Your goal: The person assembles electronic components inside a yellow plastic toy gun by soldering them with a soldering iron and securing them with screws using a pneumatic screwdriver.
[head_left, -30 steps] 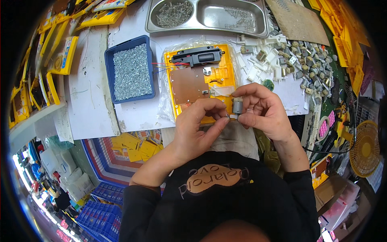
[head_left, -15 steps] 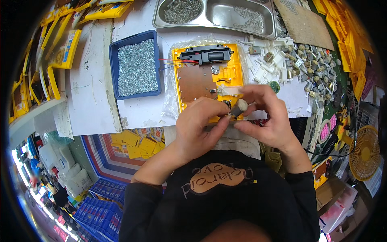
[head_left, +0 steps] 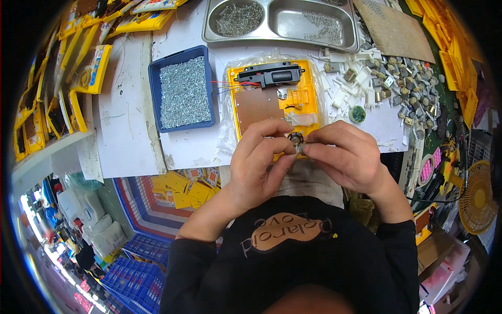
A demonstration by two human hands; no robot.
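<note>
A yellow plastic housing (head_left: 308,98) lies open on clear plastic wrap, with a brown board (head_left: 260,108) and a black module (head_left: 273,76) wired inside. At its near edge sits a small round speaker-like part (head_left: 296,138) with a dark rim. My left hand (head_left: 260,157) is closed at the near side of this part, its fingertips bent inward; what they hold is hidden. From the other side my right hand (head_left: 348,154) pinches a small grey metal part (head_left: 299,149), apparently the small motor, now mostly covered by fingers. Both hands' fingertips nearly meet there.
A blue tray (head_left: 212,99) of screws stands left of the housing. Behind is a metal compartment tray (head_left: 266,36) with small parts. White plastic pieces and small motors (head_left: 402,83) are heaped at right beside a green round tin (head_left: 357,114). Yellow housings (head_left: 78,89) are stacked at far left.
My right hand has come in toward my left and lowered the small motor, which stuck out plainly before. The round part shows more fully. The whole view has shifted slightly.
</note>
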